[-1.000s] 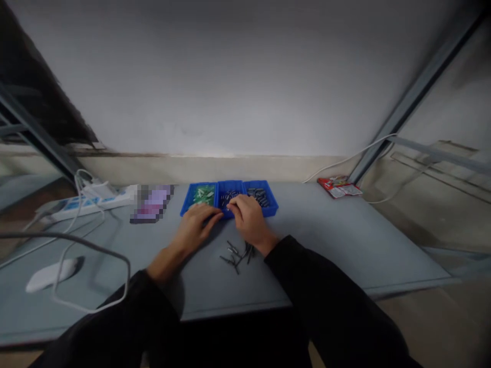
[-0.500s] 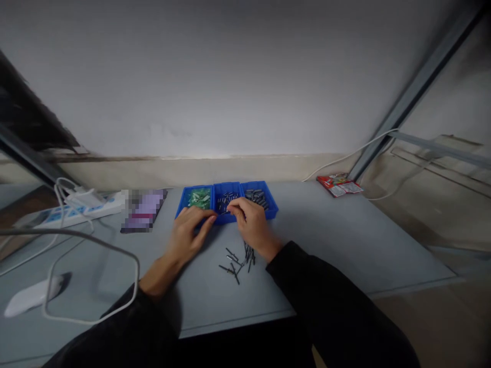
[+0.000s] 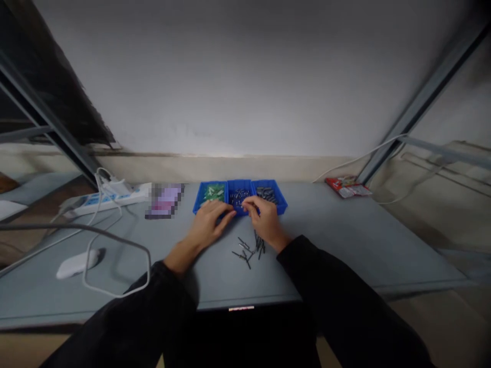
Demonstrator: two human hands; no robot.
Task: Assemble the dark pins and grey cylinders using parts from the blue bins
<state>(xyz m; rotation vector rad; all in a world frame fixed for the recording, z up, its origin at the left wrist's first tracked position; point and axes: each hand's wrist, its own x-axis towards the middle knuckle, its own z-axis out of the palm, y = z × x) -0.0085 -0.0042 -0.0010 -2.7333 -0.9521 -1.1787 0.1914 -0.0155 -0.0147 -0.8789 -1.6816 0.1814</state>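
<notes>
My left hand [image 3: 210,223] is at the front edge of the left and middle blue bins, thumb and forefinger drawn together. Whatever it may hold is too small to make out. My right hand [image 3: 265,221] is pinched closed over the front of the middle blue bin [image 3: 240,211], and its fingertips hide anything between them. Small dark and silvery metal pieces [image 3: 239,196] lie in that bin. Green and whitish small pieces [image 3: 214,192] fill the left bin, and dark grey cylindrical pieces [image 3: 265,193] the right one. Several thin dark pins [image 3: 245,254] lie loose on the table below my hands.
On the left of the grey table [image 3: 230,283] are a power strip [image 3: 111,199] with a plugged-in charger, a blurred-out phone-like item [image 3: 164,201], a white mouse [image 3: 77,263] and a looping cable [image 3: 149,260]. A red packet [image 3: 348,187] lies at the back right.
The whole view has shifted, so the table's things appear further right and slightly higher. Both hands stay at the bins in much the same pinched poses.
</notes>
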